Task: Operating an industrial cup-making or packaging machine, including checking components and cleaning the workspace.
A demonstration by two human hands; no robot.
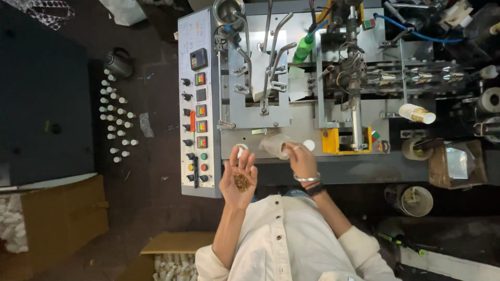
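Note:
My left hand (238, 177) is held palm up in front of the grey machine (271, 112), cupping a small heap of brown granules (240, 181). My right hand (300, 157), with bangles at the wrist, grips a translucent plastic cup (274, 145) tilted on its side against the machine's front, under the metal forming chute (263, 78). A white round piece (309, 144) lies just right of that hand.
The control panel (199, 104) with knobs, displays and coloured buttons stands left of my hands. Several small white bottles (117, 117) stand on the dark floor at left. Cardboard boxes (62, 218) sit at lower left. Tape rolls (414, 148) and a bucket (411, 200) are at right.

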